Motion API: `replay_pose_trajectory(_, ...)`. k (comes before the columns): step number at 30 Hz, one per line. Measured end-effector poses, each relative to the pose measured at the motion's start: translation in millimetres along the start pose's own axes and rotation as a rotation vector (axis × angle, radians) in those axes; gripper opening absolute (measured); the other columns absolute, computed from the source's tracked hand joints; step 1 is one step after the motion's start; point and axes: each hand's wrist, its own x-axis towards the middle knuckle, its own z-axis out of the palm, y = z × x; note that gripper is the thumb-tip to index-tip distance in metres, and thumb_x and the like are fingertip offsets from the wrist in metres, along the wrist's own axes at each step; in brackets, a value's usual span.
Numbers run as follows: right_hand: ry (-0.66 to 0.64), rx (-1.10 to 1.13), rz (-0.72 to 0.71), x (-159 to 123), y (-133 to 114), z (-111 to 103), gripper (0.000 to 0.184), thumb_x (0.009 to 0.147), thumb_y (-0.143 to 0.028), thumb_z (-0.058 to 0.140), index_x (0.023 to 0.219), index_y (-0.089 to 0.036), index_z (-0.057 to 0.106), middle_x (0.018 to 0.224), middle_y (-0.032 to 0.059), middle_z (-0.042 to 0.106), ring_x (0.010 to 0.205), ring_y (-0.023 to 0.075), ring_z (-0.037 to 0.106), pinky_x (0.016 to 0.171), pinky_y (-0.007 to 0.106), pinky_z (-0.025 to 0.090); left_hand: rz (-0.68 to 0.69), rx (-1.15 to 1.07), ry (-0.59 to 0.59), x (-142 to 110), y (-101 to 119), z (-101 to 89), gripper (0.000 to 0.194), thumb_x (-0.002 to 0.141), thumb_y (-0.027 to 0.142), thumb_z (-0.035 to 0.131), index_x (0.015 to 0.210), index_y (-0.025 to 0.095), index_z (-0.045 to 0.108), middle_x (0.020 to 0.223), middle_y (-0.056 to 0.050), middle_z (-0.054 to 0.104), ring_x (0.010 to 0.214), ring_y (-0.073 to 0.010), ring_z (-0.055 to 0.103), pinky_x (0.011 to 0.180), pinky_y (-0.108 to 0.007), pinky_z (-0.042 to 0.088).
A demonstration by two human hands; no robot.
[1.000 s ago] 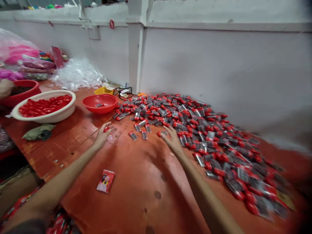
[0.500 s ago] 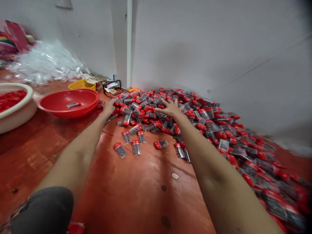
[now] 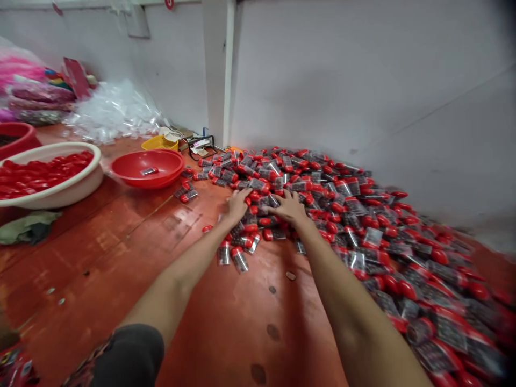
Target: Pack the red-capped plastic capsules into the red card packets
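A large heap of small clear containers with red caps and dark contents (image 3: 342, 207) lies on the red floor against the wall. My left hand (image 3: 238, 205) rests at the heap's near left edge, touching some containers, its fingers partly hidden among them. My right hand (image 3: 289, 208) lies on the heap a little to the right, fingers spread, with containers under and between them. Several loose containers (image 3: 240, 259) lie on the floor just in front of my hands.
A red bowl (image 3: 171, 174) holding one container stands left of the heap, a yellow basket (image 3: 160, 143) behind it. Further left is a white basin (image 3: 86, 183) of red caps. Clear plastic pieces (image 3: 116, 115) are piled by the wall. A cloth (image 3: 28, 228) lies on the floor.
My left hand has moved right and nearer, pushing containers together toward my right hand. My right hand has come slightly nearer. The view has swung left.
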Motion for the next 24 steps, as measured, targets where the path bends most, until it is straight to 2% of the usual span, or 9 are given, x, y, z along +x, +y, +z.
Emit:
replay_pose_trajectory(2, 0.002, 0.025, -0.006, -19.3, 4.0, 5.8, 0.08, 0.075, -0.08, 0.048, 0.141, -0.035, 0.047, 0.158, 0.0095, 0.026, 0.139, 0.0473, 0.023, 0.099, 0.071, 0.034, 0.067, -0.002, -0.001, -21.5, 12.2, 11.2, 0.066, 0.074, -0.005, 0.042, 0.132, 0.021, 0.059, 0.137, -0.008, 0.058, 0.127, -0.0217, 0.05, 0.109, -0.036, 0.036)
replay_pose_trajectory(5, 0.024, 0.028, -0.026, -50.3, 11.4, 8.9, 0.072, 0.077, -0.075, 0.05, 0.138, -0.037, 0.05, 0.157, 0.0046, 0.029, 0.137, 0.0438, 0.028, 0.1, 0.068, 0.036, 0.121, -0.034, -0.04, -50.8, 27.2, 19.8, 0.065, 0.074, -0.004, 0.043, 0.132, 0.021, 0.059, 0.136, -0.007, 0.059, 0.126, -0.0197, 0.052, 0.11, -0.034, 0.037)
replay_pose_trajectory(9, 0.033, 0.024, -0.02, -97.2, 16.3, 8.4, 0.066, 0.08, -0.069, 0.053, 0.136, -0.034, 0.054, 0.156, 0.004, 0.032, 0.138, 0.0408, 0.027, 0.104, 0.065, 0.032, 0.118, -0.036, -0.124, -87.7, 42.8, 23.0, 0.066, 0.073, -0.004, 0.045, 0.131, 0.026, 0.06, 0.134, -0.002, 0.061, 0.125, -0.0212, 0.053, 0.109, -0.037, 0.038)
replay_pose_trajectory(13, -0.002, 0.021, -0.024, -145.8, 10.4, 4.6, 0.067, 0.08, -0.066, 0.056, 0.138, -0.033, 0.051, 0.158, 0.0045, 0.029, 0.14, 0.0398, 0.022, 0.107, 0.064, 0.027, 0.162, -0.1, -0.234, -122.3, 55.4, 18.6, 0.067, 0.074, -0.003, 0.044, 0.134, 0.023, 0.057, 0.136, -0.004, 0.059, 0.129, -0.022, 0.051, 0.111, -0.039, 0.036)
replay_pose_trajectory(16, -0.038, 0.026, -0.039, -179.0, 0.3, 0.1, 0.071, 0.08, -0.065, 0.057, 0.14, -0.029, 0.048, 0.159, 0.007, 0.026, 0.142, 0.0394, 0.018, 0.11, 0.065, 0.018, 0.152, -0.21, -0.375, -142.5, 66.5, 6.9, 0.067, 0.076, -0.001, 0.045, 0.139, 0.021, 0.05, 0.14, -0.007, 0.056, 0.131, -0.0223, 0.049, 0.113, -0.041, 0.034)
replay_pose_trajectory(18, -0.062, 0.045, -0.051, -199.5, -6.6, -3.3, 0.071, 0.08, -0.063, 0.058, 0.141, -0.029, 0.048, 0.16, 0.0071, 0.026, 0.143, 0.039, 0.017, 0.111, 0.067, 0.012, 0.129, -0.313, -0.41, -154.4, 76.6, -6.1, 0.063, 0.082, 0.005, 0.045, 0.143, 0.022, 0.044, 0.143, -0.008, 0.053, 0.135, -0.0217, 0.045, 0.113, -0.042, 0.032)
replay_pose_trajectory(21, -0.11, 0.083, -0.064, -231.9, -15.1, -7.8, 0.073, 0.08, -0.063, 0.058, 0.143, -0.032, 0.044, 0.16, 0.0062, 0.027, 0.145, 0.0395, 0.015, 0.109, 0.071, 0.009, 0.096, -0.489, -0.318, -178.7, 94.1, -32.0, 0.061, 0.089, 0.016, 0.048, 0.148, 0.025, 0.033, 0.145, -0.011, 0.049, 0.135, -0.0223, 0.044, 0.113, -0.042, 0.032)
replay_pose_trajectory(24, -0.098, 0.18, -0.057, -273.1, -26.5, -8.0, 0.075, 0.08, -0.061, 0.059, 0.146, -0.033, 0.038, 0.158, 0.0043, 0.032, 0.146, 0.0417, 0.009, 0.107, 0.076, 0.008, -0.078, -0.762, -0.231, -218.9, 108.7, -60.2, 0.065, 0.089, 0.024, 0.054, 0.149, 0.026, 0.028, 0.135, -0.012, 0.059, 0.121, -0.0238, 0.059, 0.106, -0.044, 0.041)
